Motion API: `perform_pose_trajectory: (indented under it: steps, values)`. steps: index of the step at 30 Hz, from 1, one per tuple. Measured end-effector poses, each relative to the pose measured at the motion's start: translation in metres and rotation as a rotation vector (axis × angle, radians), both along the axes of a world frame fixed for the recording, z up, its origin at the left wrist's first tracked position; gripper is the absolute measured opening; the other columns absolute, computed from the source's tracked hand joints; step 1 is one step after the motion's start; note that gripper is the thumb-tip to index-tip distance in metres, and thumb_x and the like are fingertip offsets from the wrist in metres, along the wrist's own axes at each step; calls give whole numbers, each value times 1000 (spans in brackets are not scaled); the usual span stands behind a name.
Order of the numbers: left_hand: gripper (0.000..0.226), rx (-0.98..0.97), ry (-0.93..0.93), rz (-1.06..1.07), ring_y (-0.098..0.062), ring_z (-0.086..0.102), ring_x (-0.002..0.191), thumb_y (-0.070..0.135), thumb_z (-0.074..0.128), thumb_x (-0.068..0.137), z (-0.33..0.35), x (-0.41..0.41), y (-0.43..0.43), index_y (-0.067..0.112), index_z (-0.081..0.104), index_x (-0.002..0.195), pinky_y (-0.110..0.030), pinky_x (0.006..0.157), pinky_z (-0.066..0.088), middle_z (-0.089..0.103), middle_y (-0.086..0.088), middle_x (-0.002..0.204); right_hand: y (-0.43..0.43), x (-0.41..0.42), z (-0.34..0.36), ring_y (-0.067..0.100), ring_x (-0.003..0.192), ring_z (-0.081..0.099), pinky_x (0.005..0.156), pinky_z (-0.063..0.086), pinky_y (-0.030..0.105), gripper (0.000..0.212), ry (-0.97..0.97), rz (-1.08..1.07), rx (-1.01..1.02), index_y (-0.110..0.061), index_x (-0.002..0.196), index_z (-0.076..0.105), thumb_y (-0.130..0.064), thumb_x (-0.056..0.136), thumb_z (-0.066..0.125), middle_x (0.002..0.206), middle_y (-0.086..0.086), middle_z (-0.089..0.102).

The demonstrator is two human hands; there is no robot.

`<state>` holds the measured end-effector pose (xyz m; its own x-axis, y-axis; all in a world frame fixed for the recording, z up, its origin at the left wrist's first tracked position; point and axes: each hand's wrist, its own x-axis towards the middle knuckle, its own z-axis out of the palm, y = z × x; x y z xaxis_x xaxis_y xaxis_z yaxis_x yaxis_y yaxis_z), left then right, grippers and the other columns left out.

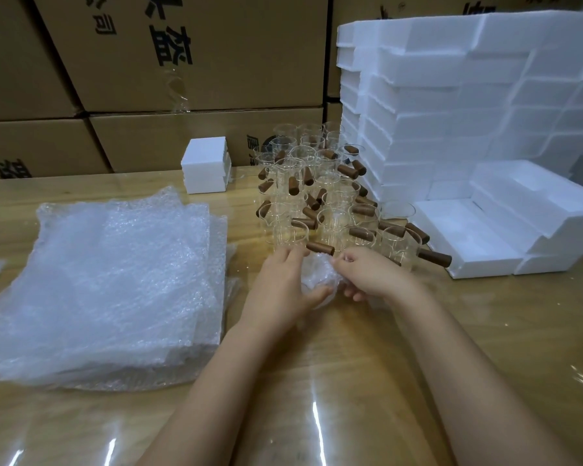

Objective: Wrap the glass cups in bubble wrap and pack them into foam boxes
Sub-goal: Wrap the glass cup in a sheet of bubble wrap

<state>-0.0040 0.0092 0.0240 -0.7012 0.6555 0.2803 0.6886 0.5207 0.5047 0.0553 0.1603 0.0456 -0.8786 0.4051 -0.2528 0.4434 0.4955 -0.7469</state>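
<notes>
Just in front of the glass cups (317, 196), bubble wrap (317, 279) hides most of one cup, a brown handle (320, 247) showing; left hand (283, 292) and right hand (372, 277) both clutch the wrap. An open foam box (468, 238) lies right of the cups

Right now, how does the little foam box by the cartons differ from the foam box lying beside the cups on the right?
The little foam box is closed, its halves stacked; the right foam box lies open, hollows showing. The little one stands left of the cups; the open one sits right of them, beside a tall foam stack. Both are white foam on the table.
</notes>
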Motion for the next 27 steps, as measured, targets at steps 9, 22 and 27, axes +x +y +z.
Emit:
perform_pose_trajectory:
  steps: [9, 22, 27]
  values:
    - [70, -51, 35, 19, -18, 46, 121, 53, 66, 80, 1, 0, -1, 21, 43, 138, -29, 92, 39, 45, 3, 134, 3, 2, 4, 23, 72, 71, 72, 60, 40, 24, -48, -39, 12, -18, 95, 54, -39, 97, 44, 85, 8, 66]
    - [71, -23, -26, 37, -16, 41, 125, 63, 61, 78, 7, 1, -2, 23, 47, 135, -37, 103, 39, 43, 5, 134, 67, 45, 41, 12, 54, 61, 52, 42, 23, 18, 210, -304, 58, -12, 83, 66, -23, 93, 54, 80, 3, 70]
    - [46, 96, -3, 20, -14, 44, 121, 48, 62, 84, 18, 3, -2, 23, 57, 123, -32, 100, 39, 47, 6, 128, 96, 58, 31, 27, 75, 66, 68, 48, 34, 17, 227, -504, 304, -11, 87, 64, -21, 88, 50, 86, 3, 70]
